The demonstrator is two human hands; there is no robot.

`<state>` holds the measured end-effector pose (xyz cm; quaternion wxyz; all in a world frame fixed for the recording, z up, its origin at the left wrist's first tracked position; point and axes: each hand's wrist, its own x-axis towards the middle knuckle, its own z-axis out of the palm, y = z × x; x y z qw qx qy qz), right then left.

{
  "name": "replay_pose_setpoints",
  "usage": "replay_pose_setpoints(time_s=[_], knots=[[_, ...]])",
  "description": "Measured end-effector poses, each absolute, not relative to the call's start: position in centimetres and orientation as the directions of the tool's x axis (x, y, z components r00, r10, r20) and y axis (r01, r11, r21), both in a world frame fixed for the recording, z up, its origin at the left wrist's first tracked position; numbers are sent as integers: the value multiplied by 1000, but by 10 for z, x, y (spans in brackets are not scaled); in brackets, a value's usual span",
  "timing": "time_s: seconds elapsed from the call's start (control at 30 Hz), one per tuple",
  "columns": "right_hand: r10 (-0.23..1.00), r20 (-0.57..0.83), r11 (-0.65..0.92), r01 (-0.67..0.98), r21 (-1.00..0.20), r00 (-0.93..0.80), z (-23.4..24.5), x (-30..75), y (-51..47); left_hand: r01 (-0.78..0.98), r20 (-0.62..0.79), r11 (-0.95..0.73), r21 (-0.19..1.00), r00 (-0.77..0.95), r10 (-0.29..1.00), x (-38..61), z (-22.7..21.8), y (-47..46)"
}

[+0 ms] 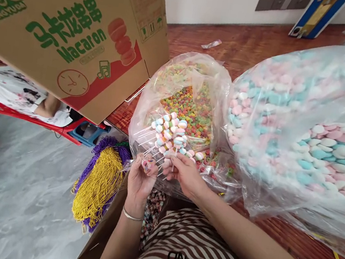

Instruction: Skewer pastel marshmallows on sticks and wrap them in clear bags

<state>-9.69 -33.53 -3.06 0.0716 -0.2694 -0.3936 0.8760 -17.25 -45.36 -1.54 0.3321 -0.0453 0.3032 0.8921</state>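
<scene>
My right hand (186, 176) pinches the white stick of a candy skewer (179, 137), whose pink, white and blue pieces point away from me. Close beside it, my left hand (142, 177) is curled closed, palm up, around small pinkish bits that I cannot clearly make out. Several more candy skewers (165, 130) lie just beyond my hands on a clear bag (146, 99) of small colourful candy rings (184, 105). To the right stands a large clear bag (272, 92) of pastel candy discs (334, 149).
A big cardboard box (108, 81) stands at the left. Gold bead strands (98, 183) hang over purple ones beside the table (186, 34). An open carton (102, 227) with small pieces is at my lap. Another person (28, 95) sits behind the box, near a red stool (31, 121).
</scene>
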Motion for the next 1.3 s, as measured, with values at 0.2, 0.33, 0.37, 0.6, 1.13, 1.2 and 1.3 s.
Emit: replay_pose_setpoints(time_s=[0.2,0.33,0.37,0.6,1.13,1.2,1.3], knots=[[506,-44,183,157,-970,-862,-27,12,-288,-674,-291,-572,468,-728,620,-168,-16,-427],[487,170,513,124,-849,-857,-22,70,-266,-718,-306,-519,463,-679,667,-156,-17,-407],[483,203,555,119,-823,-852,-20,79,-265,-730,-313,-507,458,-666,677,-152,-17,-402],[448,344,708,92,-701,-825,-10,112,-268,-780,-359,-416,468,-598,717,-125,-12,-379],[294,540,955,217,-202,-789,4,150,-273,-591,-171,-321,740,-628,759,-104,-14,-371],[336,527,937,221,-270,-780,3,152,-273,-533,-114,-324,782,-633,765,-105,-17,-371],[406,466,881,203,-427,-786,4,156,-273,-455,-32,-344,821,-639,769,-107,-18,-372]])
